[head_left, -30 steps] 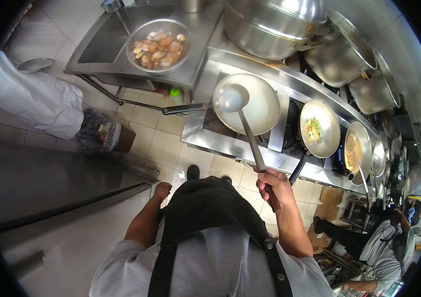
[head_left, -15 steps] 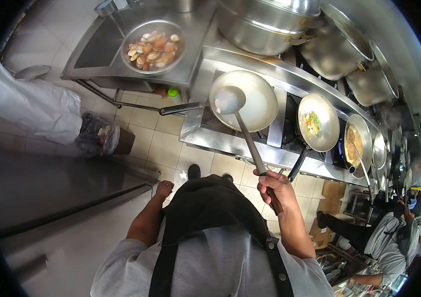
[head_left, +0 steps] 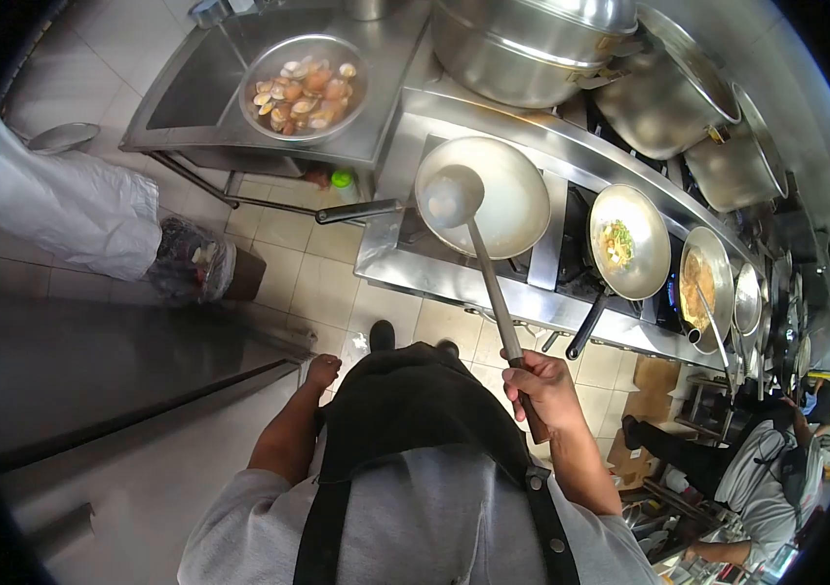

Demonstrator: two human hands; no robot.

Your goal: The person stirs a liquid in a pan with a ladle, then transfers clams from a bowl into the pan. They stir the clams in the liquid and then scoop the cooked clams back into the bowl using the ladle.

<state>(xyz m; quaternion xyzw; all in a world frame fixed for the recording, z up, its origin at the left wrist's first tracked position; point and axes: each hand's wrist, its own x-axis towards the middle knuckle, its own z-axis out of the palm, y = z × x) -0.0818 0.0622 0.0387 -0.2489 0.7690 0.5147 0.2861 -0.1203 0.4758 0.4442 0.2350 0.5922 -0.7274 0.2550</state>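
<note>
My right hand (head_left: 545, 392) is wrapped round the dark grip of a long-handled ladle (head_left: 496, 292). The ladle's bowl overlaps the left side of a large pale frying pan (head_left: 517, 185) on the stove, and a little whitish matter shows in the bowl. That pan's black handle points left, past the stove's edge. My left hand (head_left: 323, 371) hangs low beside my apron (head_left: 405, 409), fingers curled closed with nothing showing in them. To the right, a smaller frying pan (head_left: 651, 263) holds chopped green and yellow pieces. Another pan (head_left: 717, 255) beyond it contains browned food and a utensil.
A metal bowl of clams (head_left: 303, 88) stands by the sink (head_left: 191, 97) at upper left. Large steel pots (head_left: 649, 102) line the stove's back. A bin (head_left: 239, 276) and white cloth are at left. Another person (head_left: 771, 478) is at lower right.
My right hand has shifted slightly, and the ladle's handle sits a little differently in it. The bowl stays over the large pan. My left hand is nearly unchanged.
</note>
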